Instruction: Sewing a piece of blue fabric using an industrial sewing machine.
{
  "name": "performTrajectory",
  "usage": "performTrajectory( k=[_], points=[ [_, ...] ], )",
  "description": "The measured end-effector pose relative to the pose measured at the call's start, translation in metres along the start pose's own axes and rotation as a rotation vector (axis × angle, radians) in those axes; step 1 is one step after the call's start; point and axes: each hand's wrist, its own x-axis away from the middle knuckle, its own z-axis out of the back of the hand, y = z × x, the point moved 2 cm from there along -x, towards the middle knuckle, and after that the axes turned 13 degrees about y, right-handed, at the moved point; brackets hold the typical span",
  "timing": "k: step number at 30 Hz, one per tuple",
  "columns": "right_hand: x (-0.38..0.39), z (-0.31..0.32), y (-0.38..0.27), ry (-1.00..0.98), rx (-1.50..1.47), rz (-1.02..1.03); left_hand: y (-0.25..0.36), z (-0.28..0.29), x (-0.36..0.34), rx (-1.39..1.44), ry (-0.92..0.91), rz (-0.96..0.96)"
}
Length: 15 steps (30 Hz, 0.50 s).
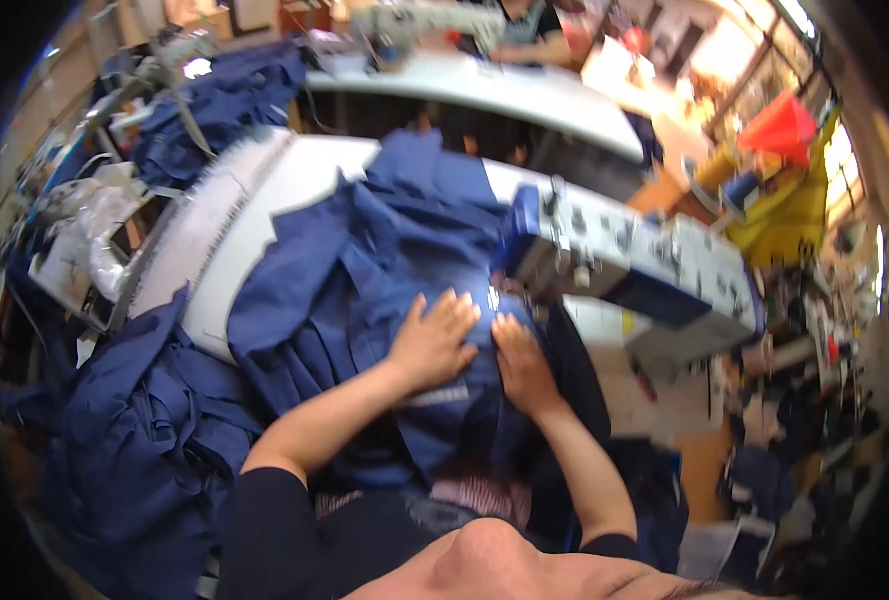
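Dark blue fabric (304, 290) is spread in folds over the white table and under the head of a white and blue sewing machine (634, 260). My left hand (432, 342) lies flat on this cloth, fingers spread, left of the lit presser foot (494, 298). Just below the foot, my right hand (524, 368) rests on the cloth with its fingers stretched toward the needle area. Neither hand grips anything that I can see. A short pale strip (439, 396) shows on the fabric below my left hand. The needle tip is too small to make out.
A heap of blue cloth (134, 440) hangs at the left of the white sewing table (239, 250). Across from me, a person (539, 40) sits at another white table (484, 88) with a sewing machine (429, 25). Thread cones (739, 190) and a red piece (779, 130) stand at the right.
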Motion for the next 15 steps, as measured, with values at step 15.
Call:
performTrajectory(
  k=[15],
  points=[
    [-0.0049, 0.0095, -0.0024, 0.022, -0.040, -0.058, -0.0031, 0.0045, -0.0063, -0.043, -0.179, 0.001]
  ],
)
